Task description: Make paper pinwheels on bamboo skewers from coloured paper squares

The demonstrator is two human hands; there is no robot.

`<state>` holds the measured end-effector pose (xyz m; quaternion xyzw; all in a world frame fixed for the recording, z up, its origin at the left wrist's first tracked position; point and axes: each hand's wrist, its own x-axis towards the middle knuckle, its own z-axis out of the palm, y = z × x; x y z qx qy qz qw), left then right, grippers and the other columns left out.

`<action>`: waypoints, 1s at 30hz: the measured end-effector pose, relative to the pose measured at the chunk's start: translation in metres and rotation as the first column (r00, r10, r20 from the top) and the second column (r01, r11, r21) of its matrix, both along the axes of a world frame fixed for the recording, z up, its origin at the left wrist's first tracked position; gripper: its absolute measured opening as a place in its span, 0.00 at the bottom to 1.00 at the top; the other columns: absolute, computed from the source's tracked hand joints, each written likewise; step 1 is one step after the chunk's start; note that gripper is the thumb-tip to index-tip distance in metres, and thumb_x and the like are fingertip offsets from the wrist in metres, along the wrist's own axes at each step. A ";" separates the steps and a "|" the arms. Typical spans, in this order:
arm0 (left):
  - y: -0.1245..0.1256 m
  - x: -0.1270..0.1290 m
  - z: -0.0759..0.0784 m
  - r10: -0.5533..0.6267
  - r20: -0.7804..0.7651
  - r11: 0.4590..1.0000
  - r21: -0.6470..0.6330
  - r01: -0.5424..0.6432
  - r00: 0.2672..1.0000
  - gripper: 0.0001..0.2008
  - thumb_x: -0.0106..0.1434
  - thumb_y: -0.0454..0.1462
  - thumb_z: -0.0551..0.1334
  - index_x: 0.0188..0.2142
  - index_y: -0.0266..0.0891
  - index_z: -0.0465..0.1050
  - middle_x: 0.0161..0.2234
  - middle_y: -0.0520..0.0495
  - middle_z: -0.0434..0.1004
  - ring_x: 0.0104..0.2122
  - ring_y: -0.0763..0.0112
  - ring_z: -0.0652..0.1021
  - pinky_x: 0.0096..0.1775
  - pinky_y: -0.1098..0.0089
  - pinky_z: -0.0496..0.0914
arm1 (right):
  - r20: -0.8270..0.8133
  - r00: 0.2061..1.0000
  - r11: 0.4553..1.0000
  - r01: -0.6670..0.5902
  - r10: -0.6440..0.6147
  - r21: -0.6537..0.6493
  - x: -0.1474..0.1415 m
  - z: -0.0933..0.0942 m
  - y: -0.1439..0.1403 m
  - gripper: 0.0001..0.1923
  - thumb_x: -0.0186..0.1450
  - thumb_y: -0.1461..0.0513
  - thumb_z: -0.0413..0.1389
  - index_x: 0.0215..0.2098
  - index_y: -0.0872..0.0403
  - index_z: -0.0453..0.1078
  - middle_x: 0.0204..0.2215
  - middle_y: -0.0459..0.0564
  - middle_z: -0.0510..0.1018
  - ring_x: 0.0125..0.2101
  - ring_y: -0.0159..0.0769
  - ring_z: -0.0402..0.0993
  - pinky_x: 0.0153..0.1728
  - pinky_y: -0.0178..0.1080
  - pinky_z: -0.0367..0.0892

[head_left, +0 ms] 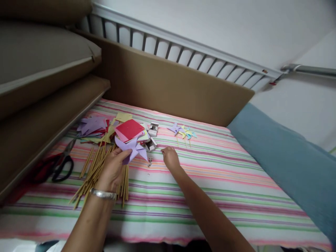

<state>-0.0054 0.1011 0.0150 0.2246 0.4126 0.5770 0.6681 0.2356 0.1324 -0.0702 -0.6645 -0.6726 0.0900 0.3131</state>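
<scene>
Striped bedsheet [210, 182]: finished pinwheels [183, 132] lie apart at the far side; paper squares [129, 129], wooden sticks [102, 168] and scissors [61, 164] remain unused. Left hand [112, 169] grips a folded purple pinwheel [132, 148], not yet on a stick. Right hand [170, 158], fingers pinched together, touches the sheet near small pins [150, 161].

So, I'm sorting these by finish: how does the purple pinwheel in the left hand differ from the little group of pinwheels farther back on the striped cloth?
The purple pinwheel is held up in the left hand; the finished pinwheels lie flat on the striped cloth. The held one shows no stick; the others seem to have thin sticks attached. It is all purple; the group mixes purple, yellow and blue. All are folded paper.
</scene>
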 end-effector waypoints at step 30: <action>-0.016 0.076 -0.025 -0.073 -0.167 0.994 0.072 0.086 0.983 0.11 0.44 0.34 0.69 0.31 0.36 0.77 0.28 0.49 0.79 0.29 0.73 0.74 0.34 0.72 0.66 | -0.593 0.801 0.996 -0.089 0.084 0.020 -0.042 0.079 -0.077 0.05 0.55 0.66 0.57 0.26 0.50 0.75 0.63 0.45 0.53 0.63 0.44 0.42 0.60 0.48 0.43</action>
